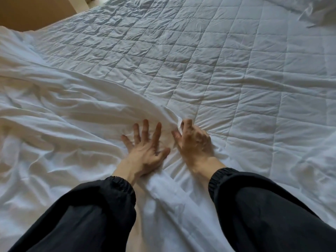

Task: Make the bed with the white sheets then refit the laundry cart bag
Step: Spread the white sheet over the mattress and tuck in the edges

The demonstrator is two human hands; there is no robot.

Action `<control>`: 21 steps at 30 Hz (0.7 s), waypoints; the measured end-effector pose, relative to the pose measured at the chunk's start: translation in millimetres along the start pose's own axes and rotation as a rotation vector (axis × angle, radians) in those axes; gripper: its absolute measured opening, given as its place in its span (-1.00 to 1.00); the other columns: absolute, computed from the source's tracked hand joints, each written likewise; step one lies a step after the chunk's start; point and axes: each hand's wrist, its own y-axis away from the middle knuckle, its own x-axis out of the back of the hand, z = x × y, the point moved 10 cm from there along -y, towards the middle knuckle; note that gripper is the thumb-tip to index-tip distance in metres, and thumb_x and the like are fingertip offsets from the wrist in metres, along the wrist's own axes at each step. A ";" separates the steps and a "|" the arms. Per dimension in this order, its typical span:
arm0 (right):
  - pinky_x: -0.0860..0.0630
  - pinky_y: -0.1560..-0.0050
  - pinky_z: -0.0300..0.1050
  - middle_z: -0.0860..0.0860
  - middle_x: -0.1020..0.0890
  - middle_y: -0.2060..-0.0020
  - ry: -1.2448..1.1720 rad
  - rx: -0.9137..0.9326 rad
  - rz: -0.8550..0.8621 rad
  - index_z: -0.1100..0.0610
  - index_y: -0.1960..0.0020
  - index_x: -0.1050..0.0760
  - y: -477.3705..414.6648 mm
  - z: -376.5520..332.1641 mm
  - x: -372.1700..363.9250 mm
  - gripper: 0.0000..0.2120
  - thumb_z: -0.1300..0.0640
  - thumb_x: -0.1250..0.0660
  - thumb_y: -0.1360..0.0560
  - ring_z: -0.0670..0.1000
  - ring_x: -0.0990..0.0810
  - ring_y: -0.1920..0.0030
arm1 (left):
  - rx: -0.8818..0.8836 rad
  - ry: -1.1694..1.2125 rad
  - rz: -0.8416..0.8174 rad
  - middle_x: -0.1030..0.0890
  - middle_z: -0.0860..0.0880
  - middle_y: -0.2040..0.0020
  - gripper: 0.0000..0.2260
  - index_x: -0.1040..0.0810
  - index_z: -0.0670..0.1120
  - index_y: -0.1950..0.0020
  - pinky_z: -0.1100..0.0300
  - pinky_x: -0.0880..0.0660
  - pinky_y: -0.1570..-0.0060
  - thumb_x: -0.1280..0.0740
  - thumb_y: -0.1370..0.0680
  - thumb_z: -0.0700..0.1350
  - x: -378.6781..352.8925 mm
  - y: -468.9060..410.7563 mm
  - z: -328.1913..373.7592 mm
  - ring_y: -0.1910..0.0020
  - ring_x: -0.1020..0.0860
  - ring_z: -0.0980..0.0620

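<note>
White sheet (63, 115) under splayed left fingers (145, 131)

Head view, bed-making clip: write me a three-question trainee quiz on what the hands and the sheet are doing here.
1. True or false: the left hand lies flat, fingers spread, on the white sheet.
2. Pick one: the right hand is A) gripping the sheet's edge with curled fingers, B) lying flat and open, C) out of view.
3. Fill the gap: in this view the sheet covers the ___ side of the quilted mattress pad, and the other side is bare.

Key: 1 true; 2 A; 3 left.
</note>
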 end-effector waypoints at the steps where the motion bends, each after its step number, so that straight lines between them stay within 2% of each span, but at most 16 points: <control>1: -0.42 0.40 -0.10 0.05 -0.56 0.40 -0.017 0.005 0.017 0.13 0.10 -0.35 0.2 1.4 1.9 -0.70 -0.01 -0.42 -0.46 0.15 -0.57 0.41 | 0.001 0.009 0.004 0.50 -0.01 -0.46 -0.20 0.40 0.23 -0.46 -0.40 0.39 -0.26 0.16 -0.32 0.45 -0.8 -1.0 0.1 -0.43 0.48 -0.16; 4: -0.47 0.36 -0.06 0.08 -0.60 0.32 0.011 0.021 -0.002 0.18 -0.06 -0.47 2.5 3.2 1.9 -0.74 0.01 -0.36 -0.51 0.17 -0.59 0.36 | 0.001 0.020 -0.017 0.50 -0.01 -0.46 -0.21 0.40 0.23 -0.46 -0.38 0.42 -0.25 0.08 -0.37 0.42 -5.3 -2.4 -0.2 -0.42 0.49 -0.16; 7: -0.50 0.37 -0.04 0.11 -0.61 0.33 0.061 0.060 0.005 0.22 -0.17 -0.52 4.2 1.4 -2.2 -0.67 0.03 -0.37 -0.52 0.18 -0.59 0.38 | -0.017 0.039 -0.037 0.53 -0.01 -0.45 -0.22 0.41 0.22 -0.46 -0.37 0.45 -0.25 0.05 -0.41 0.41 -8.3 -4.8 0.1 -0.40 0.53 -0.16; 11: -0.48 0.40 -0.06 0.12 -0.60 0.38 0.156 0.056 0.074 0.24 -0.14 -0.57 2.4 2.8 -4.2 -0.65 0.04 -0.43 -0.47 0.18 -0.56 0.42 | -0.046 0.067 -0.074 0.57 -0.02 -0.42 -0.23 0.48 0.22 -0.42 -0.39 0.46 -0.24 0.01 -0.45 0.39 -13.6 -6.9 -0.5 -0.36 0.57 -0.17; 16: -0.48 0.39 -0.09 0.09 -0.61 0.36 0.216 0.065 0.047 0.23 -0.15 -0.57 -1.0 1.6 -14.2 -0.63 -0.03 -0.34 -0.49 0.13 -0.58 0.41 | -0.066 0.087 -0.069 0.64 -0.01 -0.36 -0.23 0.58 0.25 -0.31 -0.37 0.52 -0.19 0.21 -0.28 0.45 -21.8 -13.7 -1.2 -0.31 0.63 -0.15; 21: -0.50 0.41 -0.06 0.12 -0.64 0.31 0.286 0.038 -0.044 0.25 -0.18 -0.55 -5.5 -1.7 -22.0 -0.60 0.06 -0.47 -0.43 0.14 -0.60 0.39 | -0.077 0.097 -0.039 0.62 -0.02 -0.38 -0.21 0.49 0.19 -0.42 -0.41 0.47 -0.22 0.16 -0.34 0.43 -21.5 -10.1 0.4 -0.33 0.62 -0.15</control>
